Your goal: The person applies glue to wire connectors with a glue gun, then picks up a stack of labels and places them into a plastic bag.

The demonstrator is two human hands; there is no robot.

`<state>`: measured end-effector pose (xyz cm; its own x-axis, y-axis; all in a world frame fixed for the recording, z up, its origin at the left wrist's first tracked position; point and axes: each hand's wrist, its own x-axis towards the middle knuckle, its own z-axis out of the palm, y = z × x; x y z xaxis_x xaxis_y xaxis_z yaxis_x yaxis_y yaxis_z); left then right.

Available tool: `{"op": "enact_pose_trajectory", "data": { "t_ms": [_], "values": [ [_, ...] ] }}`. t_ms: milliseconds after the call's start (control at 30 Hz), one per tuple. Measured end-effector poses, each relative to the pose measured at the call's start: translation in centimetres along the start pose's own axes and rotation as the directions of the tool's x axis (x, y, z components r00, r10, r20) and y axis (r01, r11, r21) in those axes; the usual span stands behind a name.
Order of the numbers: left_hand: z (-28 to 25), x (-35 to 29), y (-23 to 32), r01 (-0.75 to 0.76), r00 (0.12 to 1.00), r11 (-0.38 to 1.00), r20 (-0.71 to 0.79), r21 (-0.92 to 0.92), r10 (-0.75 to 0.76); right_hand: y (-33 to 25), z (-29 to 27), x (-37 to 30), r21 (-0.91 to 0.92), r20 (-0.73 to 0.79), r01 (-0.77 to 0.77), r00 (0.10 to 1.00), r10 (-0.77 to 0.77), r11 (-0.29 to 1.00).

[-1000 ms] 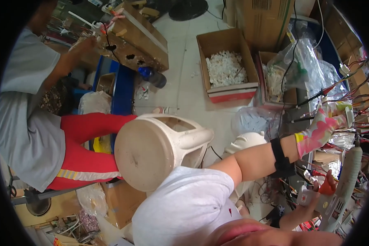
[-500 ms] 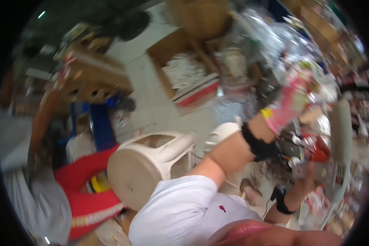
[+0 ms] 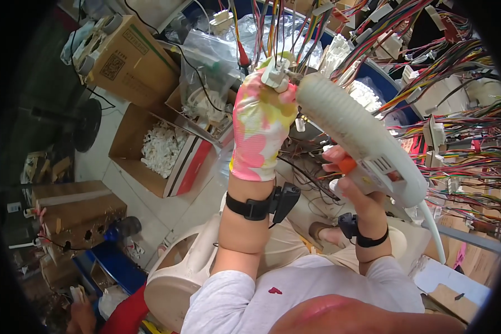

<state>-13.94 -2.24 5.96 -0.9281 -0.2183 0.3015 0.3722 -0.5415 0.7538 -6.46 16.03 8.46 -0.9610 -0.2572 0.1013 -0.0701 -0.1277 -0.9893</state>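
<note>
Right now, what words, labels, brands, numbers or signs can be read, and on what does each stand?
Tall brown cardboard carton: printed lettering and a square code; wording not transcribed here.
Curved, pale plastic handheld tool: small markings near its slots, too small to read.
I make out no other text.

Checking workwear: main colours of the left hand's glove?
Pink, yellow and white; head view shows the glove best.

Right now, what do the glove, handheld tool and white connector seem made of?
Glove: likely knit fabric, matte; fine ribbing shows.
Handheld tool: probably moulded plastic, dull; slots in its shell.
White connector: perhaps rigid plastic; boxy edges, finish too small to tell.
</note>
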Motion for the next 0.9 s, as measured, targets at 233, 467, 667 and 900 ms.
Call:
{"op": "enact_pose_trajectory", "data": {
  "t_ms": [233, 467, 667, 900],
  "values": [
    [-0.04, 0.09, -0.38, -0.255, 0.963, 0.861, 0.041, 0.44, 0.265, -0.06, 0.5, -0.08, 0.022, -0.017, -0.078, 0.997, 0.078, 0.997],
    [0.11, -0.02, -0.08, 0.02, 0.998, 0.999, -0.055, -0.037, -0.022, 0.75, 0.22, -0.18, 0.029, -0.038, -0.036, 0.999, 0.037, 0.999],
    [-0.22, -0.13, 0.05, 0.085, 0.995, 0.977, -0.034, -0.197, -0.094, 0.81, 0.26, 0.06, 0.027, -0.028, -0.026, 0.999, 0.026, 0.999],
    [-0.51, 0.12, -0.21, 0.172, 0.981, 0.899, -0.009, -0.403, -0.192, 0.75, 0.44, -0.09, 0.001, -0.065, -0.028, 0.998, 0.028, 1.0]
  ]
}}
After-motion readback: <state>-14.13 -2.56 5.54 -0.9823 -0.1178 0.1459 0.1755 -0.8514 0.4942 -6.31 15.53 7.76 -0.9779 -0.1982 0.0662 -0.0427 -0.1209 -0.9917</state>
